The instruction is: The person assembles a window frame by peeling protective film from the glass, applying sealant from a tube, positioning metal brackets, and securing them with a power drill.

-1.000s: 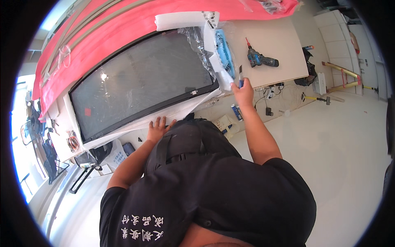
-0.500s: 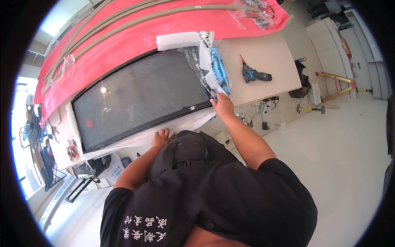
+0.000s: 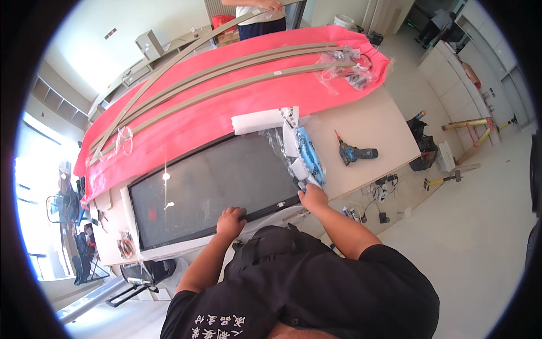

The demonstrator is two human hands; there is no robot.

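A large flat black screen panel [image 3: 209, 189] lies face up on a white work table [image 3: 372, 127]. My left hand [image 3: 230, 222] grips the panel's near edge around its middle. My right hand [image 3: 312, 198] holds the panel's near right corner, next to crumpled clear plastic wrap [image 3: 293, 150] and a blue pack [image 3: 310, 158]. A white foam block [image 3: 262, 120] rests at the panel's far right corner.
A pink cloth [image 3: 226, 107] covers the far half of the table, with long grey curved strips [image 3: 226, 76] on it. A cordless drill [image 3: 355, 153] lies right of the panel. Another person [image 3: 257, 11] stands at the far side. Cables and a power strip [image 3: 384, 183] lie on the floor.
My right hand came down from the plastic wrap to the panel's near right corner. My left hand slid along the near edge. The view tilted up, showing more of the table.
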